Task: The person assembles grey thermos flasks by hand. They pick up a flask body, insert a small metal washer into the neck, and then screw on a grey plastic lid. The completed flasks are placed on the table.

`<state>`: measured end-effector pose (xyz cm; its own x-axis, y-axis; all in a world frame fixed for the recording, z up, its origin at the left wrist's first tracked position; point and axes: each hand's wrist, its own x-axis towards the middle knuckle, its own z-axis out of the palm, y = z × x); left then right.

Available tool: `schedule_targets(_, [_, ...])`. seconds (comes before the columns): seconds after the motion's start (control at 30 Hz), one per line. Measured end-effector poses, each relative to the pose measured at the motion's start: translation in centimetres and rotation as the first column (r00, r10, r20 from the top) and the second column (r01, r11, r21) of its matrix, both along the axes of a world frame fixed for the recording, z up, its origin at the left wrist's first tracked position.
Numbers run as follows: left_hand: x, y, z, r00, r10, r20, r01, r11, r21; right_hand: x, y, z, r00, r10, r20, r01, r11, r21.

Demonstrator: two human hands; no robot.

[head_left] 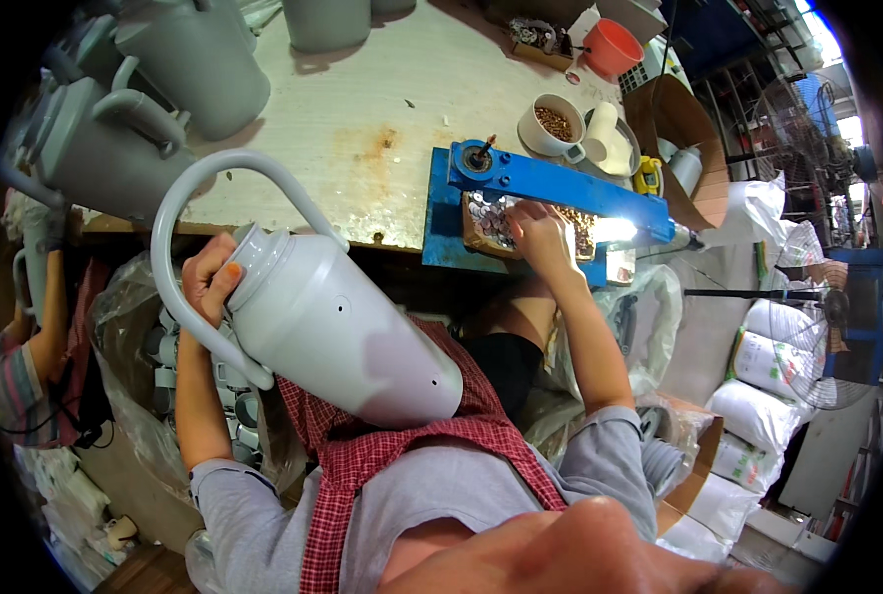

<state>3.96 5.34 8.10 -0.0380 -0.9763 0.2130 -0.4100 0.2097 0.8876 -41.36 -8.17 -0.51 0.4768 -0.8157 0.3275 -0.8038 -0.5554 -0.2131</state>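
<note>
My left hand (211, 279) clasps the grey jug (347, 332) at its rim, mouth toward ten o'clock. At two o'clock, my right hand (540, 230) reaches among small metal pieces (488, 218); I can't tell if it pinches any.

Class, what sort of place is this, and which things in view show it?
Probably a small factory or assembly workshop: several matching grey jugs are on the worktable, a blue machine sits over small metal parts, and white sacks are piled to the right.
</note>
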Motion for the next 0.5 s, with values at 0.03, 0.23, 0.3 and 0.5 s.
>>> schedule_targets(0.03, [0.9,0.3,0.5,0.998,-0.06,0.005,0.06,0.996,0.066,0.3,0.5,1.0,1.0,-0.007,0.006,0.007,1.0,-0.002])
schedule_targets(0.23, [4.9,3.8,-0.8,0.834,0.484,-0.266,-0.468,0.875,0.123,3.9,2.0,10.5,0.921,0.262,0.288,-0.096,0.869,-0.486])
schedule_targets(0.3, [5.2,4.3,-1.8,0.783,0.558,-0.275,-0.539,0.829,0.147,5.6,0.2,12.5,0.899,0.321,0.299,-0.09,0.802,-0.59])
schedule_targets(0.5, [3.4,6.3,-2.4,0.384,0.725,-0.571,-0.621,0.661,0.422,7.3,-3.0,12.9,0.893,0.376,0.247,-0.169,0.789,-0.591])
